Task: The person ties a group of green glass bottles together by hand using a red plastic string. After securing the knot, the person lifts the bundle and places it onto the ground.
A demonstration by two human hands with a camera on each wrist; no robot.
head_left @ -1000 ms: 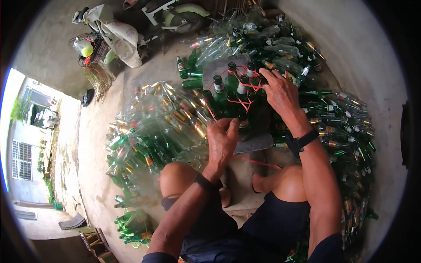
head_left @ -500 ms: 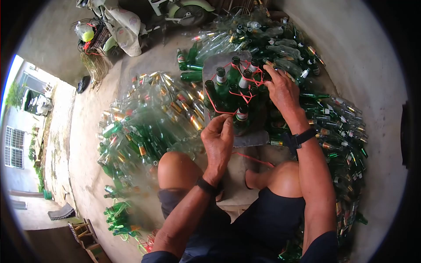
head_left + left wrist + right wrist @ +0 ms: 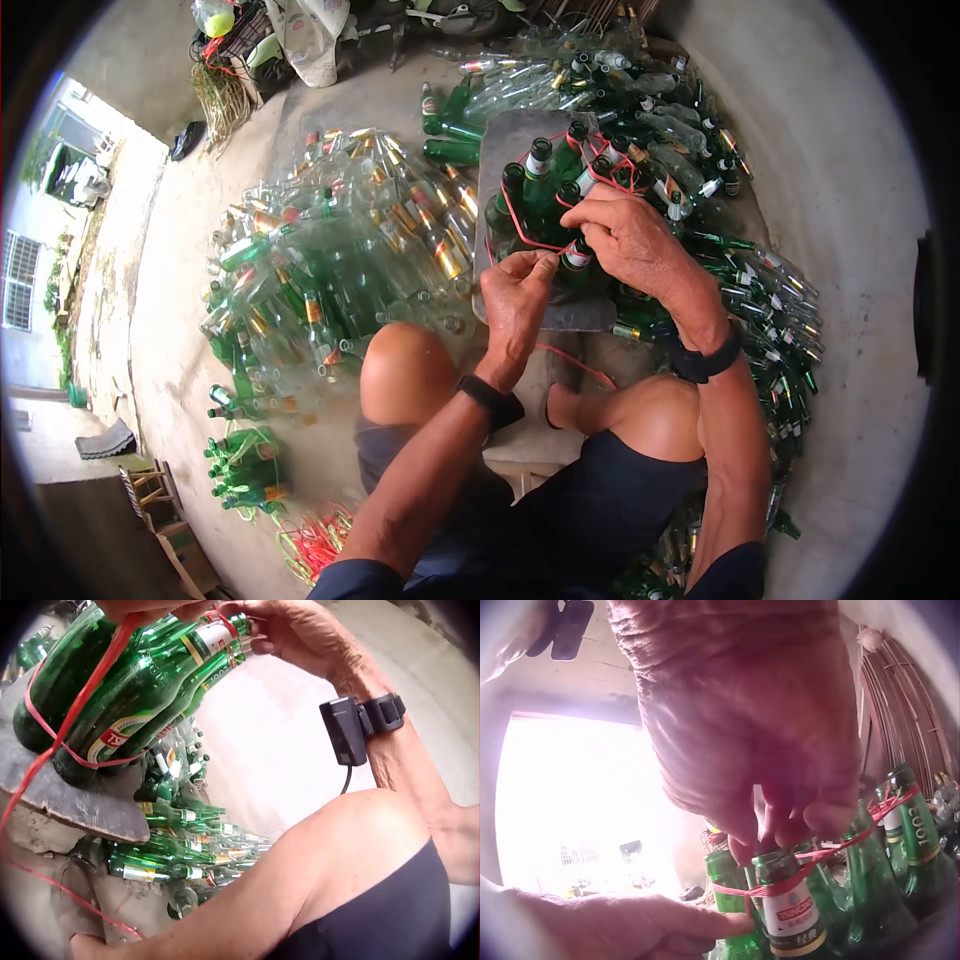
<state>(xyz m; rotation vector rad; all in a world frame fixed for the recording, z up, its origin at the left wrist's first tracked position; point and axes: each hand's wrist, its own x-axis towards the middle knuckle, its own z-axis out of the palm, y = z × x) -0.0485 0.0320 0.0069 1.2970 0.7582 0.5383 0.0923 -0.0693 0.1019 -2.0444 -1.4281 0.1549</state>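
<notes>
Green beer bottles (image 3: pixel 538 168) stand upright in a cluster on a dark slab (image 3: pixel 580 317), with red plastic string (image 3: pixel 515 215) round their necks. Close to the nearest bottle, whose white-labelled neck (image 3: pixel 789 919) shows in the right wrist view, my left hand (image 3: pixel 518 295) pinches the string between thumb and finger. A length of that string (image 3: pixel 71 712) runs down from the left hand past the slab. Over the cluster's near right side, my right hand (image 3: pixel 640 240) has bent fingers (image 3: pixel 787 829) right at the necks; I cannot tell whether they grip the string.
Piles of empty bottles lie left (image 3: pixel 350 250), behind (image 3: pixel 540 80) and right (image 3: pixel 770 300) of the slab. A string-tied green bundle (image 3: pixel 245 465) and loose red string (image 3: pixel 315 540) are at lower left. The person's knees (image 3: pixel 405 370) flank the slab's near side.
My right hand has moved from the cluster's far right side leftward and nearer, over the necks. My left hand still pinches the string by the near bottle. The head view has shifted.
</notes>
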